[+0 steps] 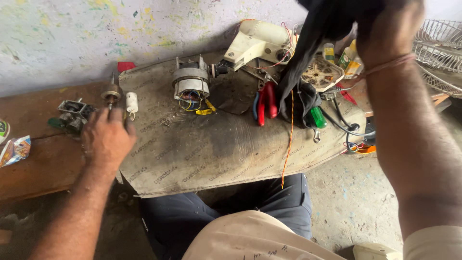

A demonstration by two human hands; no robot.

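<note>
Grey, stained sheet of board laid across the lap and over the near edge of a low brown wooden bench, printed lettering on it too worn to matter; left hand resting palm down at the board's left edge, fingers loosely spread toward the far side, clamped on nothing; just beyond the fingertips a small white cylindrical capacitor, and left of that a brass-coloured rotor shaft standing upright; further left a grey metal gear housing on the bench. Right hand raised high at the far right, close to the camera, closed around a black cloth hanging down toward the board; exact finger grip hidden by the cloth. Thin reddish thread around the right wrist. Centre of the board: a wound motor stator with coloured wires beneath; right of it red-handled pliers; then a green-handled screwdriver beside black cable. Far side: cream plastic fan casing lying against the paint-flecked wall; wire fan guard at the far right edge; orange wire trailing toward the near side over dark trousers.
</note>
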